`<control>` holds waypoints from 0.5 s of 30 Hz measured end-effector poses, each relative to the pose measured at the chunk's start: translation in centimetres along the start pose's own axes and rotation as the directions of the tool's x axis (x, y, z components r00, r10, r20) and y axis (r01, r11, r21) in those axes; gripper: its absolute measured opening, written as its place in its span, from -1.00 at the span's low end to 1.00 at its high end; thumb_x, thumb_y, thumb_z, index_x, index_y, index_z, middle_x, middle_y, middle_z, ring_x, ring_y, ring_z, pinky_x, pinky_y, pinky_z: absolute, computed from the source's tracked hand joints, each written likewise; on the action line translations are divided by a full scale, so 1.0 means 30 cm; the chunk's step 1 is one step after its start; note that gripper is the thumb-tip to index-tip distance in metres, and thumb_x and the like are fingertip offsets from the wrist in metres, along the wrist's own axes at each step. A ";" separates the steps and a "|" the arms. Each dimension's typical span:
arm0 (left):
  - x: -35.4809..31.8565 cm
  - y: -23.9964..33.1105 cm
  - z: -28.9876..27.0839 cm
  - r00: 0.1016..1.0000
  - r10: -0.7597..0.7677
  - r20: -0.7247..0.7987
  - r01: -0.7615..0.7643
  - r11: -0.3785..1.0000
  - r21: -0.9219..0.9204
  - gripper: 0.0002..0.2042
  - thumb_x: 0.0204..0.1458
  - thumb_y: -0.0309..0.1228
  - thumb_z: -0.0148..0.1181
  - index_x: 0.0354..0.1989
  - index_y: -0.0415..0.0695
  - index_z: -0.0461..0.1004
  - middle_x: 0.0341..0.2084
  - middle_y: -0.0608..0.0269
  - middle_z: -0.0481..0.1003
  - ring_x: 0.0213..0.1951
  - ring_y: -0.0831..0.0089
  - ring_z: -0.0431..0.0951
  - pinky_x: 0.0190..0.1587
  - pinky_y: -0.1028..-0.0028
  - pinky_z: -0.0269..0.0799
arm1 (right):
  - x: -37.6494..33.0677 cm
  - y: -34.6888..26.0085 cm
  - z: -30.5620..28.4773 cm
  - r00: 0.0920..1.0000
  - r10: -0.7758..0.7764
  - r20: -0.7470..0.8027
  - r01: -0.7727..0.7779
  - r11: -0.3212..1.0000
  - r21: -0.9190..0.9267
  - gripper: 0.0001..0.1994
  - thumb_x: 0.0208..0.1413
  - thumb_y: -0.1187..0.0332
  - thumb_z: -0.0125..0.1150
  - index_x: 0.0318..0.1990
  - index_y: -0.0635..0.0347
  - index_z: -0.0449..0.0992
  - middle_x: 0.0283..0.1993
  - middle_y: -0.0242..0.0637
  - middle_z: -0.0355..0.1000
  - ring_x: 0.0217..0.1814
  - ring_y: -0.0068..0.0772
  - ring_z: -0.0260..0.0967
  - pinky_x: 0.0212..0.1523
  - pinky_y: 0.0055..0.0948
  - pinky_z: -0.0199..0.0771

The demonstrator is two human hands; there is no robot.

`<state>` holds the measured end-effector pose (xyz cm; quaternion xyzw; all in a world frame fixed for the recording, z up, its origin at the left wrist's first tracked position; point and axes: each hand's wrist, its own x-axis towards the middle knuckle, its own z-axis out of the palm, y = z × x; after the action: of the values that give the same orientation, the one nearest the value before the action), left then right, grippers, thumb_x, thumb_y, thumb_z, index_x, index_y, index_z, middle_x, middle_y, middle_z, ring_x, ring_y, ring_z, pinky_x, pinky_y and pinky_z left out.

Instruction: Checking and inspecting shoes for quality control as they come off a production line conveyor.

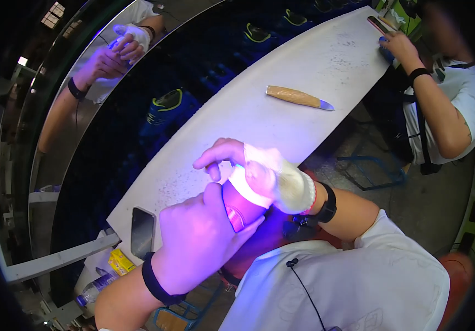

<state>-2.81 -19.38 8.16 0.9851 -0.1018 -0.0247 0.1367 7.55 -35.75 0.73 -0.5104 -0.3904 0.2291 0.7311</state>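
A dark, rounded piece [236, 208] with a bright white band along its upper side is held in front of my chest, under purple light; it may be part of a shoe. My left hand [196, 237], bare, is closed around it from the left. My right hand [268, 174], in a white glove with bare fingertips, bends over the white band from the right. Its thumb and forefinger reach leftward, and its other fingers are mostly hidden. Beyond my hands, a short knife [295, 97] with a brown wrapped handle lies on the white table [237, 121].
Several dark shoes [166, 105] with yellow-green collars stand on the dark surface beyond the table. A dark phone [142, 231] rests at the table's left end, near a yellow box [120, 261] and a bottle [95, 288]. Another person's hand [400, 47] is at the far end.
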 end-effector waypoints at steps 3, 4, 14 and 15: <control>-0.014 0.016 0.029 0.985 0.159 -0.062 -0.158 0.987 0.013 -0.14 -0.13 0.01 0.66 0.16 -0.45 0.41 -0.57 0.17 0.56 -0.60 0.23 0.64 -0.53 0.31 0.55 | -0.067 -0.038 0.016 1.000 0.009 -0.001 -0.009 1.000 0.028 -0.24 0.52 -0.25 -0.21 0.35 0.37 0.40 0.18 -0.05 0.45 0.24 -0.20 0.41 0.42 -0.16 0.27; -0.019 0.007 0.026 0.972 0.214 -0.093 -0.216 0.976 -0.005 -0.15 -0.14 0.00 0.67 0.15 -0.40 0.42 -0.50 0.11 0.59 -0.55 0.21 0.66 -0.49 0.30 0.57 | -0.090 -0.058 0.019 0.999 0.003 0.048 -0.001 0.999 -0.041 -0.34 0.49 -0.11 -0.11 0.38 0.36 0.36 0.22 0.00 0.45 0.27 -0.12 0.42 0.41 -0.14 0.30; -0.344 -0.070 0.097 0.949 -0.305 -0.083 0.106 0.553 -0.826 -0.13 -0.19 -0.19 0.74 0.29 -0.08 0.30 0.46 -0.20 0.15 0.46 0.00 0.26 0.45 0.11 0.22 | -0.225 0.110 0.091 0.949 0.286 0.131 -0.014 0.455 -0.890 0.06 -0.07 -0.17 0.55 0.45 0.44 0.29 0.30 0.18 0.48 0.30 0.21 0.50 0.32 -0.02 0.49; -0.375 -0.064 0.146 0.907 -0.402 -0.124 0.140 0.565 -0.813 -0.22 -0.14 -0.31 0.70 0.25 -0.09 0.32 0.39 -0.15 0.25 0.39 0.09 0.36 0.41 0.17 0.29 | -0.234 0.155 0.091 0.963 0.199 0.180 0.091 0.391 -0.916 0.01 0.00 -0.12 0.51 0.49 0.39 0.27 0.12 0.06 0.56 0.10 0.07 0.57 0.18 -0.06 0.53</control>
<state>-13.79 -16.38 3.66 0.8184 0.0957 0.0595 0.5634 1.51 -37.60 -5.46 -0.8059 -0.5270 0.0647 0.2619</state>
